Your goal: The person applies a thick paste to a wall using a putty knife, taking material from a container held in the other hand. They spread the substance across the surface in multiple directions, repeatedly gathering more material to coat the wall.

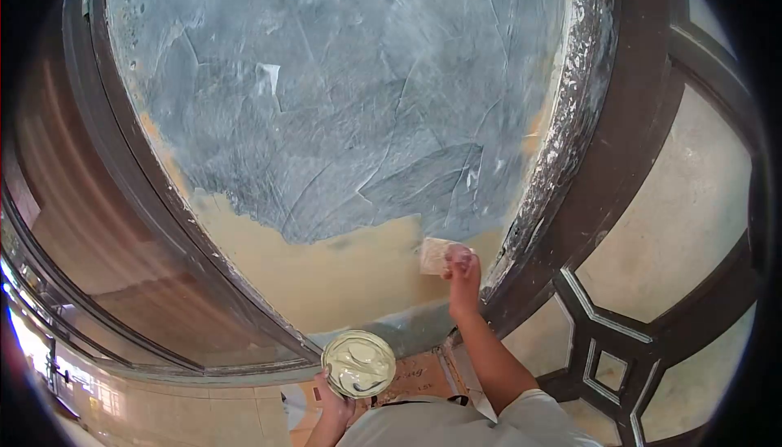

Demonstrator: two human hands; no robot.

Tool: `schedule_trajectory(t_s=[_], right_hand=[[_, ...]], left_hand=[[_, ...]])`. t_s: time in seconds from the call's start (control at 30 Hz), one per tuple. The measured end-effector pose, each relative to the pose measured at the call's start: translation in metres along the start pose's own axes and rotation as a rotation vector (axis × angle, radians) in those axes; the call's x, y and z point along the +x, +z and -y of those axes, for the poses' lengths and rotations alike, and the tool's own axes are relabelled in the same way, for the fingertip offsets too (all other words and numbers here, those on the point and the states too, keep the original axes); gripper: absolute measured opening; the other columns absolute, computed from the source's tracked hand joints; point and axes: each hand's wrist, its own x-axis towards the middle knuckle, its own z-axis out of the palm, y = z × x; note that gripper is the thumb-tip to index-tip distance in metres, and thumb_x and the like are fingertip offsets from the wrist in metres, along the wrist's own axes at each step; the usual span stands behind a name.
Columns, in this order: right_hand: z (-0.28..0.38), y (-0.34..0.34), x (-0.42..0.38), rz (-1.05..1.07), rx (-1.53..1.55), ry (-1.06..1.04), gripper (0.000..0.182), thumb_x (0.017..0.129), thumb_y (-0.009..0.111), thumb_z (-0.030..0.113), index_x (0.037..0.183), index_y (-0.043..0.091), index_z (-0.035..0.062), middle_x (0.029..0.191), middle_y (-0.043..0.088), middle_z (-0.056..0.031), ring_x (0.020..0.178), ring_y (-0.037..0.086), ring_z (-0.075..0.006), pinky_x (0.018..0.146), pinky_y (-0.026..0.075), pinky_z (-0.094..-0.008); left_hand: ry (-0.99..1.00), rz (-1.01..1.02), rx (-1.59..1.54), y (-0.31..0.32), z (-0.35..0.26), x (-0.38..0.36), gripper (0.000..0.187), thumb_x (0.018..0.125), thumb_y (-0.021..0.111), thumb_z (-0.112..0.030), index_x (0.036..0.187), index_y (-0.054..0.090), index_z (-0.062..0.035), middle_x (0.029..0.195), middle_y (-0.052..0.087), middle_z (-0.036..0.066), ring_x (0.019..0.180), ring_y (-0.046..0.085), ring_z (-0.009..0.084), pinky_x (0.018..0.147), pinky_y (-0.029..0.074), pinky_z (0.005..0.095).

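Observation:
My right hand (pixel 463 264) is closed on a pale, flat putty spreader (pixel 435 256), pressed to the wall near the lower right. Around the spreader lies a band of smooth beige filler (pixel 326 272), with rough grey-blue wall (pixel 326 105) above it. Low in front of me, my left hand (pixel 332 398) grips the side of a round tin (pixel 358 364). Pale, creamy putty fills the top of the tin. My left fingers are partly hidden beneath it.
Dark frames border the wall panel, with a white-speckled edge (pixel 570 81) at right. Left of it stands a brown glazed panel (pixel 122 227). A dark lattice with pale panes (pixel 676 211) is at right. Cardboard (pixel 419 378) lies on the tiled floor (pixel 204 414).

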Motion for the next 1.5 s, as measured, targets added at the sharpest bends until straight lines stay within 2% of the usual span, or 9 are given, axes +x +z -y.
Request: schedule_trajectory(t_s=[0.13,0.33,0.43,0.57,0.77,0.87,1.03,1.37,1.5], right_hand=[[0.012,-0.007,-0.006,-0.005,0.091,-0.017,0.013,0.093,0.06,0.013,0.104,0.053,0.0085,0.097,0.063,-0.0035,0.087,0.06,-0.0108,0.066,0.05,-0.0248],[-0.045,-0.016,-0.009,0.415,-0.335,-0.233,0.013,0.093,0.061,0.011,0.102,0.054,0.0061,0.1,0.062,-0.0042,0.087,0.06,-0.0099,0.067,0.05,-0.0252],[-0.011,-0.017,0.003,0.08,0.039,-0.043,0.012,0.092,0.062,0.011,0.099,0.055,0.0045,0.1,0.061,-0.0051,0.085,0.06,-0.0103,0.068,0.051,-0.0252],[0.034,-0.036,0.018,0.112,0.062,-0.136,0.012,0.094,0.061,0.014,0.098,0.055,0.0039,0.099,0.062,-0.0042,0.085,0.06,-0.01,0.068,0.051,-0.0245],[0.048,-0.035,0.023,0.659,-0.69,-0.308,0.01,0.091,0.061,0.011,0.1,0.06,0.0056,0.093,0.064,-0.0104,0.086,0.064,-0.0228,0.069,0.053,-0.0314],[0.063,-0.008,0.029,0.773,-0.948,-0.784,0.016,0.085,0.064,0.012,0.1,0.062,0.0056,0.091,0.061,-0.0137,0.083,0.061,-0.0325,0.07,0.052,-0.0391],[0.145,0.03,0.036,0.471,-0.846,-0.906,0.016,0.085,0.064,0.016,0.099,0.064,0.0076,0.085,0.06,-0.0102,0.08,0.059,-0.0327,0.069,0.049,-0.0433],[0.086,0.017,0.028,0.801,-0.944,-0.832,0.013,0.086,0.065,0.018,0.093,0.065,0.0074,0.082,0.061,-0.0102,0.076,0.06,-0.0302,0.067,0.048,-0.0413],[0.177,0.037,0.027,0.41,-0.732,-0.965,0.012,0.087,0.064,0.017,0.092,0.065,0.0068,0.08,0.061,-0.0104,0.073,0.059,-0.03,0.065,0.048,-0.0415]], left_hand=[[-0.017,0.03,-0.018,0.007,0.008,0.003,0.061,0.088,0.037,-0.047,0.132,0.049,-0.0065,0.131,0.056,0.01,0.12,0.053,0.0275,0.102,0.044,0.0399],[-0.031,-0.015,-0.025,0.028,0.018,-0.003,0.067,0.086,0.04,-0.051,0.135,0.047,-0.006,0.132,0.055,0.011,0.12,0.053,0.0286,0.101,0.044,0.0395],[-0.016,-0.036,-0.021,0.04,0.026,-0.005,0.067,0.087,0.039,-0.051,0.136,0.047,-0.0062,0.133,0.055,0.01,0.122,0.052,0.0281,0.102,0.044,0.04],[0.013,0.013,-0.13,0.026,0.052,0.002,0.062,0.091,0.038,-0.047,0.134,0.047,-0.0041,0.131,0.055,0.012,0.121,0.053,0.0288,0.102,0.044,0.0416],[-0.001,0.067,-0.224,0.025,0.079,0.01,0.064,0.088,0.04,-0.045,0.134,0.047,-0.0018,0.131,0.056,0.014,0.121,0.053,0.03,0.103,0.043,0.0424],[-0.014,0.031,-0.215,0.034,0.083,0.012,0.068,0.085,0.04,-0.048,0.137,0.044,-0.0046,0.135,0.052,0.014,0.122,0.051,0.0336,0.104,0.042,0.0455],[-0.008,0.059,-0.22,0.061,0.07,0.0,0.065,0.087,0.041,-0.047,0.137,0.044,-0.0051,0.135,0.052,0.013,0.122,0.051,0.0314,0.104,0.042,0.0438],[0.014,-0.024,-0.183,0.035,0.062,-0.013,0.063,0.09,0.038,-0.048,0.135,0.046,-0.0046,0.133,0.054,0.012,0.121,0.053,0.0304,0.103,0.044,0.0428],[0.028,-0.053,-0.206,0.018,0.064,-0.009,0.064,0.089,0.038,-0.048,0.135,0.046,-0.004,0.133,0.054,0.012,0.12,0.053,0.031,0.101,0.045,0.042]])
